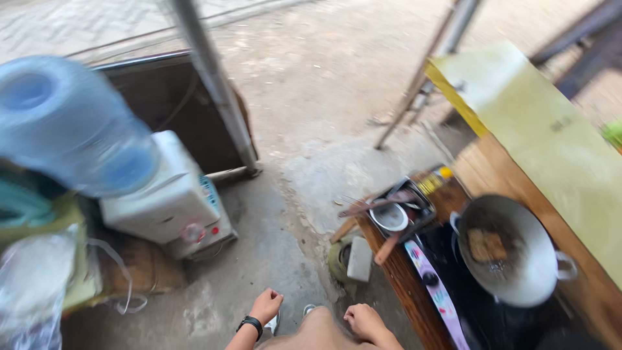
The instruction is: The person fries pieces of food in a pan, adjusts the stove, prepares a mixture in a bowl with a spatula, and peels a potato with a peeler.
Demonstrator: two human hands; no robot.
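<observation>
Concrete floor [259, 259], water dispenser [168, 201] left, wok [512, 253] on stove right. Your left hand [265, 304] and right hand [363, 319] hang loosely curled, holding nothing.

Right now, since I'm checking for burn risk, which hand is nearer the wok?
Right. The right hand sits lower-left of the wok; the left hand lies farther left.
</observation>
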